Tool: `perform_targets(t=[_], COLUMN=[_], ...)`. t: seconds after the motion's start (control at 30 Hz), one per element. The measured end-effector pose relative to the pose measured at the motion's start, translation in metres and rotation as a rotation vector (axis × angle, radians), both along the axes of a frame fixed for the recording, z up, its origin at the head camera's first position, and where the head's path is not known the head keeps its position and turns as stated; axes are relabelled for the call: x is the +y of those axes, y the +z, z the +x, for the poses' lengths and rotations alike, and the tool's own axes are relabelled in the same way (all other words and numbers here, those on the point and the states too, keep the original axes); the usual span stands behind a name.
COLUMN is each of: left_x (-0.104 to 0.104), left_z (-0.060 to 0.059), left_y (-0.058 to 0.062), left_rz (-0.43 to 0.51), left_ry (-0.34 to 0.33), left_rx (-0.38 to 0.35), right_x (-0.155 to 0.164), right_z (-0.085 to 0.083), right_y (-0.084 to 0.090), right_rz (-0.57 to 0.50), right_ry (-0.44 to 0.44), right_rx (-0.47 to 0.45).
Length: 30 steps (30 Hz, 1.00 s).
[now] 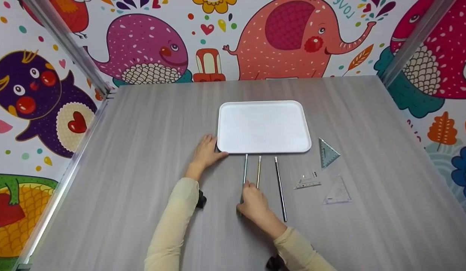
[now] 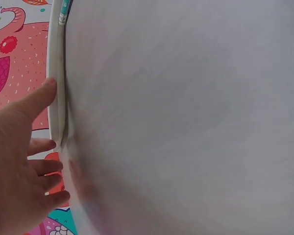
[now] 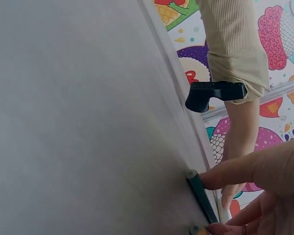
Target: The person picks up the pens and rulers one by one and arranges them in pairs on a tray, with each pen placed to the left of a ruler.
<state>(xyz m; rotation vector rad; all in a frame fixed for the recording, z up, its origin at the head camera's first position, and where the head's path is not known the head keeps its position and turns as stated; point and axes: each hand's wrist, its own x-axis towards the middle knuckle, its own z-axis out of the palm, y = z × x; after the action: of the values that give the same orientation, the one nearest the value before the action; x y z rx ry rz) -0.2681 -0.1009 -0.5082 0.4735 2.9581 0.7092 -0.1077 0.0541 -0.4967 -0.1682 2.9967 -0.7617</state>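
A white tray (image 1: 264, 128) lies on the table, and my left hand (image 1: 206, 152) rests at its near left corner. In the left wrist view the thumb of the left hand (image 2: 19, 152) touches the tray rim (image 2: 58, 110), the other fingers just past the corner. My right hand (image 1: 254, 201) pinches a teal pencil (image 1: 245, 165) near its lower end, thumb on one side and fingers on the other. The pencil (image 3: 201, 196) also shows in the right wrist view. A gold pencil (image 1: 259, 167), partly hidden by the right hand, and a dark pencil (image 1: 280, 192) lie to its right.
Right of the pencils lie a greenish set square (image 1: 328, 154), a small clear set square (image 1: 308, 183) with markings and a larger clear one (image 1: 338, 192). Printed walls and metal posts (image 1: 417, 43) border the grey table (image 1: 154, 120).
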Motion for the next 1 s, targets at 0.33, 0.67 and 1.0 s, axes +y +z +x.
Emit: perform_targets(t=[0.33, 0.67, 1.0], left_x=[0.001, 0.001, 0.0], left_z=[0.0, 0.001, 0.001], left_y=[0.001, 0.001, 0.003], left_rz=[-0.002, -0.017, -0.054], left_ry=[-0.017, -0.014, -0.021], left_rx=[0.017, -0.005, -0.013], right_x=[0.0, -0.004, 0.03], right_z=[0.001, 0.005, -0.012], right_y=[0.0, 0.001, 0.009], right_rz=[-0.099, -0.098, -0.663], right_ry=[0.027, 0.013, 0.052], right_rx=[0.0, -0.047, -0.393])
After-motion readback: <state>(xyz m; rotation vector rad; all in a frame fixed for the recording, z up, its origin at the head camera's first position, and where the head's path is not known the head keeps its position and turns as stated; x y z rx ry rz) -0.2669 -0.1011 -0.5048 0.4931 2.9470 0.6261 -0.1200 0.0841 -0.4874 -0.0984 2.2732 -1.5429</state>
